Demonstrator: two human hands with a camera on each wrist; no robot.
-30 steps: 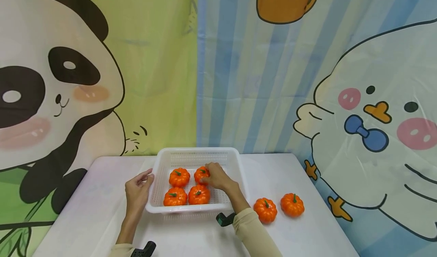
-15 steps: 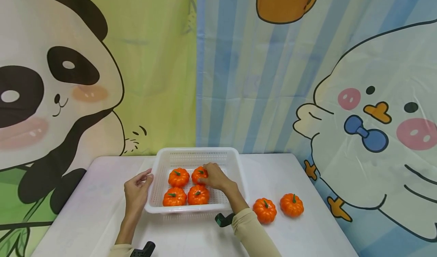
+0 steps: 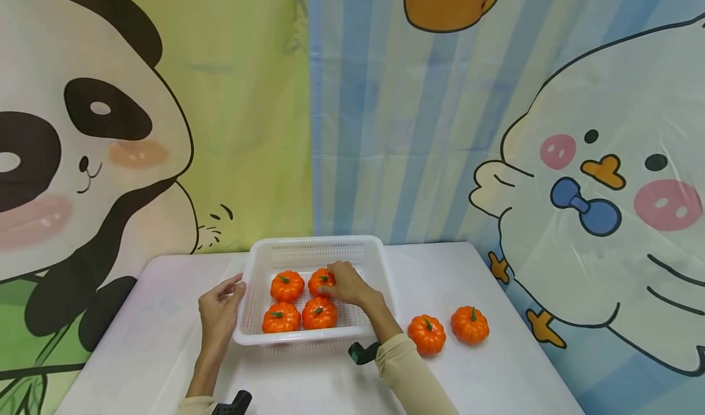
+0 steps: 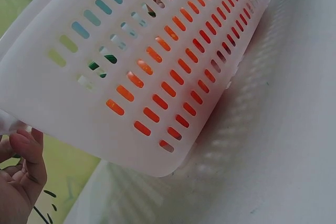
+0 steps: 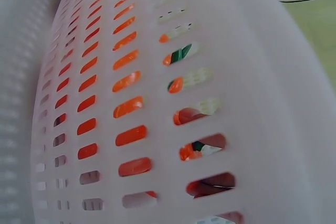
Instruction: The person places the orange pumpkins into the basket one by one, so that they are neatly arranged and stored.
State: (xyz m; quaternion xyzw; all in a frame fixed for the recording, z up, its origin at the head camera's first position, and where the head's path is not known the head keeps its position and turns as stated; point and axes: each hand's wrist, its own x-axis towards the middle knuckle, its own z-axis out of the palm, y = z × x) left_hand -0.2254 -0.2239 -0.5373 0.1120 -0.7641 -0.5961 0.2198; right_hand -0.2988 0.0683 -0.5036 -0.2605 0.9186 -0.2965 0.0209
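A white perforated plastic basket (image 3: 308, 337) stands on the table with several small orange pumpkins in it, set in two rows. My right hand (image 3: 352, 286) reaches over the basket and grips the back right pumpkin (image 3: 317, 279), fingers and thumb round its right side. Beside it are the back left pumpkin (image 3: 287, 287), the front left pumpkin (image 3: 281, 319) and the front right pumpkin (image 3: 319, 314). At the left rim, my left hand (image 3: 217, 311) pinches the basket's edge. The left wrist view shows those fingertips right at the rim; the right wrist view shows orange through the basket's slots (image 5: 128, 108).
Two more pumpkins lie on the white table (image 3: 308, 384) right of the basket: a nearer one (image 3: 426, 335) and a farther one (image 3: 470, 325). Behind the table hangs a curtain (image 3: 380, 158) with cartoon animals. Dark wrist devices (image 3: 363, 353) sit on both forearms.
The right hand and the pumpkin it grips have shifted slightly left, toward the back left pumpkin. The left hand stays at the rim. The head view has tilted a little.
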